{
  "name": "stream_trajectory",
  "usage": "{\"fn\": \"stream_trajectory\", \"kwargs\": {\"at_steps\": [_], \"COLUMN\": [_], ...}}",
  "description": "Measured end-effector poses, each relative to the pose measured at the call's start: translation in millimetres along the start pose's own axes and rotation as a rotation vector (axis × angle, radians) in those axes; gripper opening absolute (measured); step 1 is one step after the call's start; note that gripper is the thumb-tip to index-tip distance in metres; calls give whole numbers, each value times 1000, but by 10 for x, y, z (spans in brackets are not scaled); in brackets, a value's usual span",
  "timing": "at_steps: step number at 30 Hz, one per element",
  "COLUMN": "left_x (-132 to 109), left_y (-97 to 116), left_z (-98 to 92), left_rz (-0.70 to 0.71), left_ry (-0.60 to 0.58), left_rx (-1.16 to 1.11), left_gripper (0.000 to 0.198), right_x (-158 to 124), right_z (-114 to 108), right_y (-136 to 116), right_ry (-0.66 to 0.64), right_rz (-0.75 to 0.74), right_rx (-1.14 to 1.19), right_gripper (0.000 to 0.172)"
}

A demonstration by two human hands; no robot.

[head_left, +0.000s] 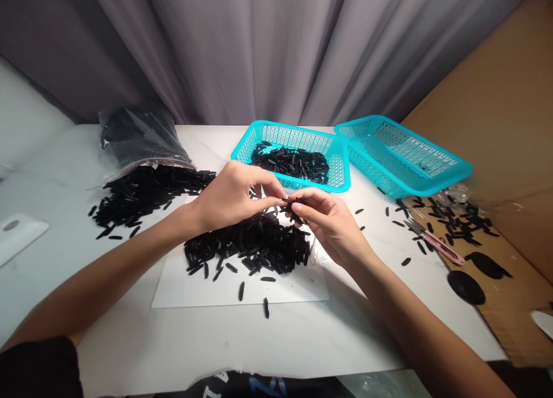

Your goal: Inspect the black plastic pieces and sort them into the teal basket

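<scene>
My left hand (pixel 246 192) and my right hand (pixel 322 213) meet above a pile of small black strips (pixel 246 242) heaped on a white sheet (pixel 181 288). Between left thumb and fingers is the end of a thin black strip (pixel 286 201). The right thumb and fingers close on a few more black strips (pixel 296 215), just over the pile's right part. Just behind the hands stands a turquoise basket (pixel 345 170) with many black strips (pixel 294 162) inside. What the strips are made of cannot be made out.
An open clear plastic bag (pixel 142 133) of black pieces spills a second heap (pixel 138 193) at the left. Another turquoise basket (pixel 436 188) is tilted at the right. Near it lie pink-handled scissors (pixel 444 249), scattered strips (pixel 458 222) and black oval pieces (pixel 466 287) by the cardboard (pixel 505 323).
</scene>
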State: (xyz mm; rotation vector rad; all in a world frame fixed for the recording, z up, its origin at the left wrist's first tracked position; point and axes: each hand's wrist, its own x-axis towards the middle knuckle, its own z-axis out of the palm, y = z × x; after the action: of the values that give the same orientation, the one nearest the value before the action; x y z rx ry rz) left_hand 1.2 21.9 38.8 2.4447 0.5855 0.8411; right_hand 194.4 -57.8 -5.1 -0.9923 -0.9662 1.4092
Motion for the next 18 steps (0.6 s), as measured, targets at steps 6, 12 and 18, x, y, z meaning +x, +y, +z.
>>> {"fn": "stream_trajectory", "kwargs": {"at_steps": [6, 12, 18], "left_x": [2, -2, -5], "left_y": [24, 21, 15], "left_z": [-15, -24, -19], "left_rz": [6, 32, 82], "left_ry": [20, 37, 48], "left_rx": [-2, 8, 13], "left_gripper": [5, 2, 1], "right_x": [-9, -12, -23], "right_z": [-16, -10, -4], "right_y": [1, 2, -17], "right_ry": [-3, -6, -3], "right_rz": [29, 2, -18], "right_rx": [-17, -19, -30], "right_gripper": [17, 16, 15]}}
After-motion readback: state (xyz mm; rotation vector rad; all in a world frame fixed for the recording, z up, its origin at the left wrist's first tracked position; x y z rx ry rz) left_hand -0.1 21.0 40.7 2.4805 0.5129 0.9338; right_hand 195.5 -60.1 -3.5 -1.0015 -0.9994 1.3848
